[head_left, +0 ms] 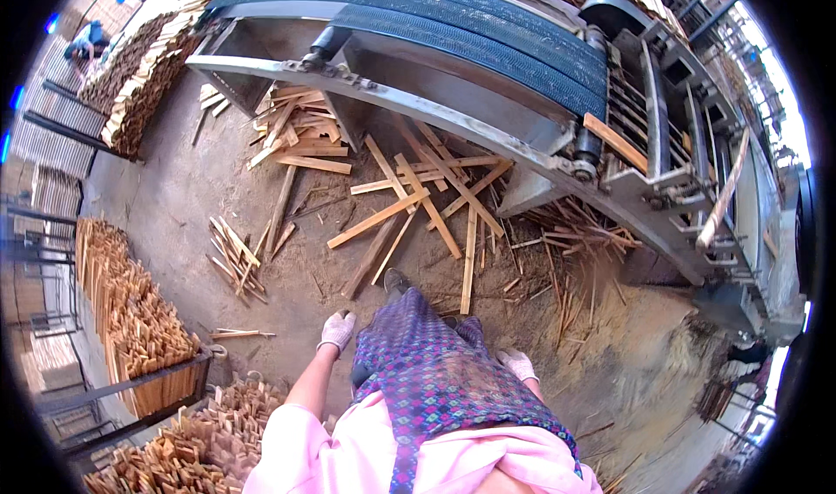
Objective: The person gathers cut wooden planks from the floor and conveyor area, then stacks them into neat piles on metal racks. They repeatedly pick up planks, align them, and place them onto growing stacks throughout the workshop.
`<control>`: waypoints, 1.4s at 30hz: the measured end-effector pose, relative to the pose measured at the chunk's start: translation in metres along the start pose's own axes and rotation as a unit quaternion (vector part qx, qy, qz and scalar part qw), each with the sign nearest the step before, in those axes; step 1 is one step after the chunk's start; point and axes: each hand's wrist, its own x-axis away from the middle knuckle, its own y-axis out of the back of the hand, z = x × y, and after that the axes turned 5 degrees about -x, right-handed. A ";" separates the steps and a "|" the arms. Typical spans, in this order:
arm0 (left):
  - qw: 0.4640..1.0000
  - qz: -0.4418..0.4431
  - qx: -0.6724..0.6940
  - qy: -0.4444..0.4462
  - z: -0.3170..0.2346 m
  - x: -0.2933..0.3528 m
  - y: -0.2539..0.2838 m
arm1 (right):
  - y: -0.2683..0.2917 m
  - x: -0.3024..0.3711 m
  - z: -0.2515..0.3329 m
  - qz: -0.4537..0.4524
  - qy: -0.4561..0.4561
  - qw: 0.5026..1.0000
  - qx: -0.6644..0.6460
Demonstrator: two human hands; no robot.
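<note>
My left hand (337,330), in a pale knitted glove, hangs beside the patterned apron (435,363). Its fingers are loosely bent and nothing shows in them. On the other side of the apron my right hand (518,363), gloved alike, hangs low with its fingers loose and no object in view; the apron's edge is close to it. Neither hand touches any wood. Ahead of my shoes lie several loose wooden strips (380,219), crossing one another on the dusty floor. The nearest strip (468,263) ends just in front of one shoe.
A conveyor machine (470,45) with a dark belt spans the far side. One wooden strip (615,142) rests at its roller end. A scrap heap (296,128) lies below. Strip-filled racks (139,320) stand left and near left (209,433). Another person (87,41) bends far left.
</note>
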 end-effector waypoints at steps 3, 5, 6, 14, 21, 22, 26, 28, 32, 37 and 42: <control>1.000 0.008 0.008 0.025 0.012 -0.023 0.011 | 0.008 0.012 0.010 -0.055 -0.008 0.998 -0.031; 0.998 0.005 0.046 0.031 0.017 -0.030 0.022 | 0.014 0.014 0.021 -0.048 0.014 0.997 0.052; 0.999 0.006 0.047 0.024 0.019 -0.035 0.029 | 0.016 0.012 0.027 -0.057 0.013 0.998 0.034; 0.985 -0.047 0.153 0.062 0.057 -0.045 0.083 | 0.076 -0.086 0.101 -0.008 0.023 0.993 0.119; 0.895 -0.134 0.381 0.189 0.156 -0.034 0.054 | 0.157 -0.203 0.235 0.029 0.160 0.967 0.194; 0.863 -0.141 0.437 0.212 0.162 -0.030 0.051 | 0.164 -0.217 0.255 0.027 0.183 0.961 0.204; 0.760 -0.175 0.567 0.265 0.170 -0.008 0.054 | 0.174 -0.276 0.325 0.104 0.200 0.940 0.257; 0.730 -0.198 0.593 0.276 0.187 -0.012 0.045 | 0.171 -0.309 0.345 0.126 0.254 0.909 0.305; 0.650 -0.232 0.636 0.345 0.195 -0.016 0.067 | 0.142 -0.349 0.454 0.210 0.116 0.937 0.254; 0.707 -0.143 0.580 0.378 0.228 -0.061 0.088 | 0.098 -0.465 0.477 0.239 0.188 0.930 0.206; 0.804 -0.098 0.455 0.370 0.242 -0.115 0.157 | 0.104 -0.522 0.574 0.226 0.310 0.868 0.314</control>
